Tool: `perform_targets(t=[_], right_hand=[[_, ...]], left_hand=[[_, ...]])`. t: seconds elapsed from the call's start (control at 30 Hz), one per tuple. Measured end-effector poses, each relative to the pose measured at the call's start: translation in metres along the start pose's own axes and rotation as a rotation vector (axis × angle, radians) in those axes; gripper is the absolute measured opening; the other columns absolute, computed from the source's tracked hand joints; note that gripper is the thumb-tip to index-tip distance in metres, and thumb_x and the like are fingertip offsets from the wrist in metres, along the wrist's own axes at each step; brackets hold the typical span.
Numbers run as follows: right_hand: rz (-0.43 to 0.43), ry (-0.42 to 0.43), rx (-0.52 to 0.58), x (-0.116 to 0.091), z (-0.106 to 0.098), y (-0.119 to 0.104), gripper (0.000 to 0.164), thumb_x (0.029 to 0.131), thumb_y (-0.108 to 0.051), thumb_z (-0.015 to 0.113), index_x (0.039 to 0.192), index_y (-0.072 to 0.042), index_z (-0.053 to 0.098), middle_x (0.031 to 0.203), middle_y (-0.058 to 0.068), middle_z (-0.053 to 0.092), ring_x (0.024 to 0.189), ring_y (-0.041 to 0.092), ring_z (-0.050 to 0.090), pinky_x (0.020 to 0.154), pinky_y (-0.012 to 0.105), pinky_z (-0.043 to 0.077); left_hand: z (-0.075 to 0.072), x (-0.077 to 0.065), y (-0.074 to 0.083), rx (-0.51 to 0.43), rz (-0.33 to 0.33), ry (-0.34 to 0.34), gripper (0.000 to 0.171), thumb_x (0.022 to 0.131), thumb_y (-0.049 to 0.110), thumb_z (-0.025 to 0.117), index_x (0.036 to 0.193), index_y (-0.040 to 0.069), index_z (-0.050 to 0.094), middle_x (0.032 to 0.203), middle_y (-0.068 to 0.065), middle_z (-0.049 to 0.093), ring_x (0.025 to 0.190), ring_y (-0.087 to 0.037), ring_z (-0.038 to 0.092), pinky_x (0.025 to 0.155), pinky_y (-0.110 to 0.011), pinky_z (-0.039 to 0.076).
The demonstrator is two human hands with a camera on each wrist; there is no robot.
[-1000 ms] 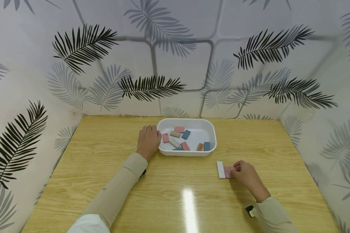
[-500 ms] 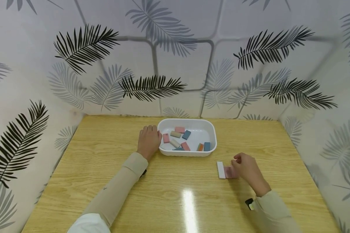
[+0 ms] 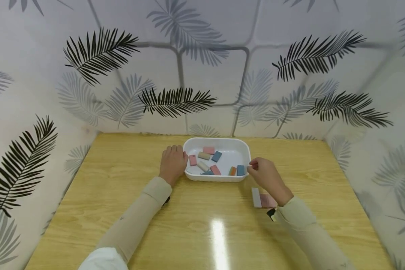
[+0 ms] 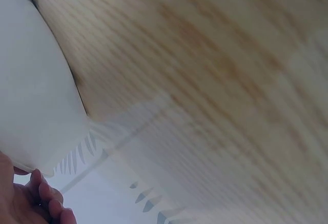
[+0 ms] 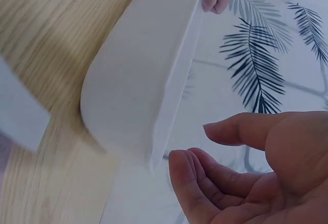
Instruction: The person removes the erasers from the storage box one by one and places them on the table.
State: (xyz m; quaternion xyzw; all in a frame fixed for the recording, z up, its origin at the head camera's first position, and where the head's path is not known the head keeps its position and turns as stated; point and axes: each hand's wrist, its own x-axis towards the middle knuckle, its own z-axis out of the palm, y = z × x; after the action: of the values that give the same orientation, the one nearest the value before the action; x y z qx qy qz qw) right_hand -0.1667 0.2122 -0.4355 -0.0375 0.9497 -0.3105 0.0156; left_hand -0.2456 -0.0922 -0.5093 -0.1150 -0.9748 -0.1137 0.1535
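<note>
A white plastic tub [image 3: 217,178] stands on the table. My left hand [image 3: 173,165] holds its left rim, the thumb at the edge; the left wrist view shows that hand [image 4: 36,203] only partly. Inside lie several small eraser-like blocks, among them a blue one [image 3: 240,170], an orange and green one [image 3: 232,171], a pink one [image 3: 215,170] and a beige one [image 3: 204,155]. My right hand [image 3: 264,173] hovers at the tub's right end. In the right wrist view, this hand [image 5: 251,167] has thumb and fingers apart, nothing between them.
On the table before the tub, a white block [image 3: 256,197] stands beside pink blocks [image 3: 267,200], partly hidden by my right wrist. A leaf-patterned wall covering [image 3: 202,75] rises behind the wooden table [image 3: 189,225].
My right hand has left the pink blocks beside the white block and moved up and left to the tub's right end. My left hand has stayed at the left rim.
</note>
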Motion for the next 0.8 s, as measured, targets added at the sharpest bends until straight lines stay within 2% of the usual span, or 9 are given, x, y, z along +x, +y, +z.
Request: perform_targets(t=[0.13, 0.23, 0.37, 0.57, 0.67, 0.8], right_hand=[[-0.066, -0.021, 0.020, 0.017, 0.011, -0.011, 0.024, 0.088, -0.013, 0.057, 0.100, 0.008, 0.062, 0.092, 0.016, 0.064, 0.085, 0.027, 0.061, 0.074, 0.039, 0.050], [-0.086, -0.033, 0.013, 0.030, 0.023, -0.016, 0.023, 0.088, -0.013, 0.059, 0.098, 0.007, 0.063, 0.091, 0.015, 0.065, 0.085, 0.026, 0.061, 0.075, 0.039, 0.049], [-0.063, -0.051, -0.011, 0.046, 0.040, -0.017, 0.022, 0.087, -0.014, 0.060, 0.096, 0.006, 0.063, 0.089, 0.014, 0.064, 0.080, 0.023, 0.060, 0.074, 0.039, 0.049], [-0.007, -0.062, -0.017, 0.061, 0.062, -0.020, 0.022, 0.085, -0.014, 0.062, 0.093, 0.006, 0.063, 0.082, 0.012, 0.062, 0.069, 0.019, 0.055, 0.068, 0.035, 0.048], [0.011, -0.056, 0.000, 0.068, 0.070, -0.024, 0.020, 0.084, -0.013, 0.062, 0.091, 0.006, 0.062, 0.078, 0.010, 0.059, 0.064, 0.017, 0.053, 0.062, 0.032, 0.046], [0.025, -0.044, 0.006, 0.080, 0.081, -0.025, 0.015, 0.083, -0.012, 0.062, 0.079, 0.002, 0.062, 0.065, 0.003, 0.051, 0.054, 0.013, 0.046, 0.050, 0.026, 0.038]], left_hand=[[0.000, 0.002, 0.000, 0.005, -0.003, -0.007, 0.027, 0.095, 0.025, 0.043, 0.092, 0.001, 0.054, 0.087, -0.014, 0.055, 0.086, -0.031, 0.050, 0.078, -0.043, 0.040], [0.002, 0.001, 0.001, 0.011, 0.008, 0.014, 0.027, 0.095, 0.025, 0.043, 0.090, 0.000, 0.054, 0.086, -0.014, 0.055, 0.084, -0.031, 0.050, 0.077, -0.043, 0.040], [0.003, -0.001, 0.002, 0.012, 0.032, 0.040, 0.027, 0.095, 0.024, 0.042, 0.090, 0.000, 0.055, 0.085, -0.013, 0.055, 0.083, -0.030, 0.051, 0.075, -0.043, 0.041], [0.006, -0.006, 0.004, 0.021, 0.034, 0.041, 0.026, 0.094, 0.023, 0.046, 0.089, 0.000, 0.056, 0.083, -0.013, 0.055, 0.082, -0.029, 0.051, 0.072, -0.041, 0.041], [0.006, -0.006, 0.002, 0.026, 0.023, 0.043, 0.025, 0.094, 0.023, 0.047, 0.089, 0.000, 0.055, 0.084, -0.012, 0.054, 0.082, -0.028, 0.050, 0.073, -0.040, 0.040], [0.003, -0.002, 0.001, 0.012, 0.017, 0.040, 0.025, 0.094, 0.023, 0.046, 0.090, 0.000, 0.055, 0.084, -0.012, 0.054, 0.083, -0.029, 0.050, 0.074, -0.041, 0.040]])
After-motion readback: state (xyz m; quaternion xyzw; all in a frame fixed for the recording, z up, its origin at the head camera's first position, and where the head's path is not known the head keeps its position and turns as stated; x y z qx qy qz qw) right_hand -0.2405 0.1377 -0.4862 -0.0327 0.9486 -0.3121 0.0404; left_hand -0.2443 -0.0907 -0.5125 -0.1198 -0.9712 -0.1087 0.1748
